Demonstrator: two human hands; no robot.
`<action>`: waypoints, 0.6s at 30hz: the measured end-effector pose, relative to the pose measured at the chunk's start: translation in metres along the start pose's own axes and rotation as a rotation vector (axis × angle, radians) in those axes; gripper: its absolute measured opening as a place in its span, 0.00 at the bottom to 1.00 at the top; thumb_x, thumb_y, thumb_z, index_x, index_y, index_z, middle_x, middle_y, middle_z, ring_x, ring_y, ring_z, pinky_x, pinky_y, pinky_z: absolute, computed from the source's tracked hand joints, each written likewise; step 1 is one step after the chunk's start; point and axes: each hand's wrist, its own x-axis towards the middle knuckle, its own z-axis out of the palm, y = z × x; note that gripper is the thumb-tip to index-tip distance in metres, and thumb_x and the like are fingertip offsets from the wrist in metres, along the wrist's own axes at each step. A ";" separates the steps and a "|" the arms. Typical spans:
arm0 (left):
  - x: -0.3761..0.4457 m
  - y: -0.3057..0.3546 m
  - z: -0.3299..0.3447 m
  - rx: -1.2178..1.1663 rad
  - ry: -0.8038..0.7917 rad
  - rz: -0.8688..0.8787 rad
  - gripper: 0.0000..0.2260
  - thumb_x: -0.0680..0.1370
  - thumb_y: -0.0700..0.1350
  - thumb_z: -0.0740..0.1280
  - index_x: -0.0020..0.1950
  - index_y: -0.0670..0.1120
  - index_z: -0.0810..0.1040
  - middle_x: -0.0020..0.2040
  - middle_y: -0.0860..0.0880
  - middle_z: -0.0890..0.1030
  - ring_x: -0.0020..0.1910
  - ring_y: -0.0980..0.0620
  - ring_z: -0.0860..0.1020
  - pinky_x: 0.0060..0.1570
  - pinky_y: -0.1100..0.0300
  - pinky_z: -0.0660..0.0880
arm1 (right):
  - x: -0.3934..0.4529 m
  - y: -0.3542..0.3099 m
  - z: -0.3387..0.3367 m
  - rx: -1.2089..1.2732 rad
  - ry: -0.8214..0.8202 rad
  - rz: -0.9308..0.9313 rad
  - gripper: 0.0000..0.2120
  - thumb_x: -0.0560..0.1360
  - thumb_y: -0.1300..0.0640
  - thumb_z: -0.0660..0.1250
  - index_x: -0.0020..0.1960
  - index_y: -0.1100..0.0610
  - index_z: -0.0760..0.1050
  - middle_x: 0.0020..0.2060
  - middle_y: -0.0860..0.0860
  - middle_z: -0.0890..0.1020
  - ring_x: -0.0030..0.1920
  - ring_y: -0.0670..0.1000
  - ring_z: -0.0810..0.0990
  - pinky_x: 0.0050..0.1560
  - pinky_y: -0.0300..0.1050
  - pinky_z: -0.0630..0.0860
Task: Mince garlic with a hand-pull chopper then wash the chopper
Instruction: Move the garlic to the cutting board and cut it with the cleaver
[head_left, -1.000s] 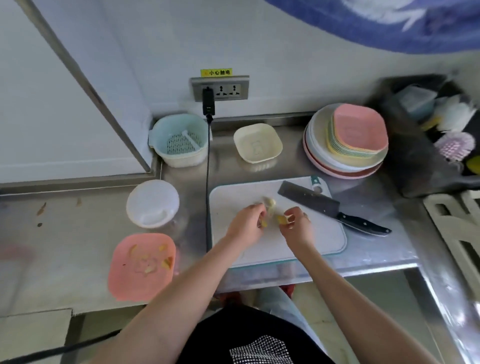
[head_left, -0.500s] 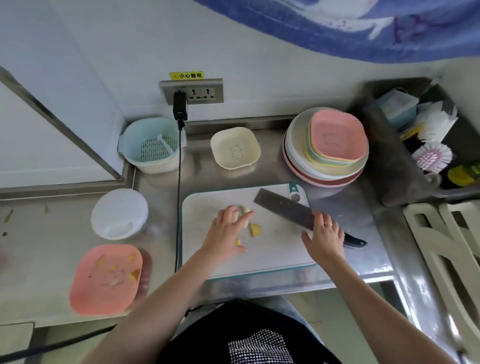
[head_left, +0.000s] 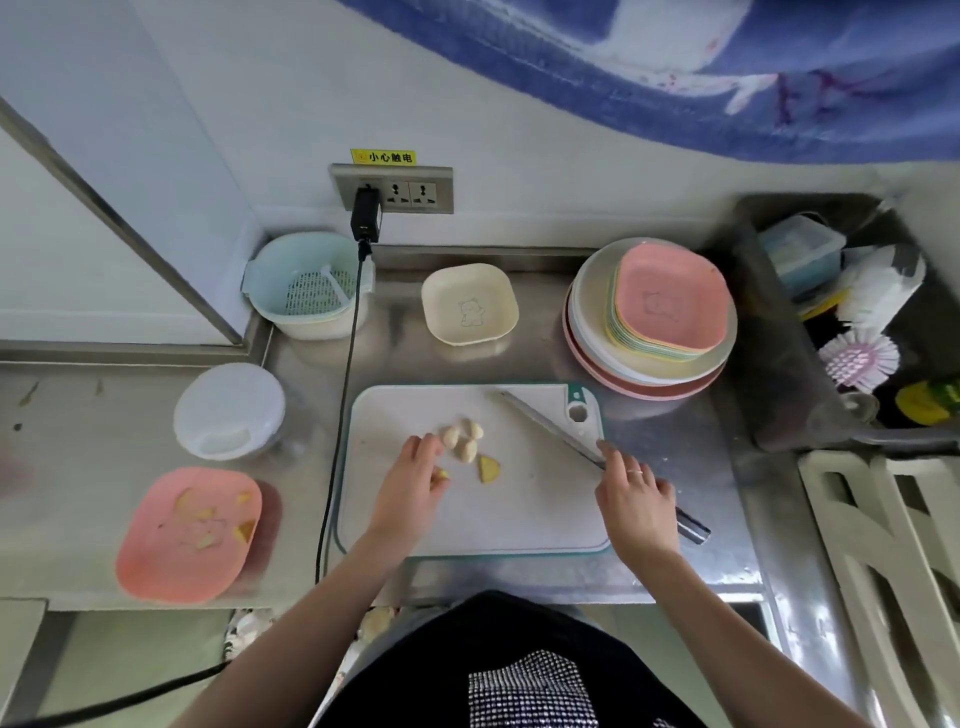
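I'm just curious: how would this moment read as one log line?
left hand: pinches garlic bit | right hand: grips knife | garlic cloves: on cutting board

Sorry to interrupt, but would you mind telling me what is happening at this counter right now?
A person is preparing garlic at a steel counter. Peeled garlic cloves lie on the white cutting board. The left hand pinches a small yellowish piece beside them, while the right hand grips the handle of the cleaver, whose blade is turned on edge over the board. The white chopper sits closed and untouched to the left, behind a pink plate of peel scraps.
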 end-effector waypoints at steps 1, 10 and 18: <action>0.000 0.004 0.002 -0.036 0.003 -0.018 0.13 0.71 0.34 0.71 0.52 0.39 0.72 0.48 0.49 0.69 0.38 0.47 0.78 0.40 0.52 0.76 | 0.000 -0.002 -0.002 0.043 -0.004 -0.015 0.23 0.78 0.60 0.57 0.72 0.54 0.63 0.56 0.56 0.79 0.55 0.59 0.77 0.51 0.56 0.73; 0.021 0.033 0.019 -0.235 0.062 -0.299 0.30 0.63 0.45 0.80 0.61 0.44 0.71 0.55 0.49 0.64 0.49 0.47 0.75 0.50 0.59 0.73 | 0.000 -0.022 -0.017 0.353 -0.078 -0.038 0.12 0.82 0.53 0.53 0.64 0.52 0.68 0.52 0.53 0.78 0.47 0.57 0.78 0.40 0.48 0.72; 0.059 0.046 0.030 0.103 -0.047 -0.287 0.12 0.71 0.50 0.73 0.52 0.47 0.80 0.62 0.48 0.67 0.63 0.44 0.64 0.59 0.55 0.61 | 0.001 -0.014 -0.018 0.471 -0.103 0.049 0.10 0.82 0.54 0.52 0.56 0.55 0.69 0.47 0.52 0.77 0.41 0.53 0.74 0.38 0.45 0.70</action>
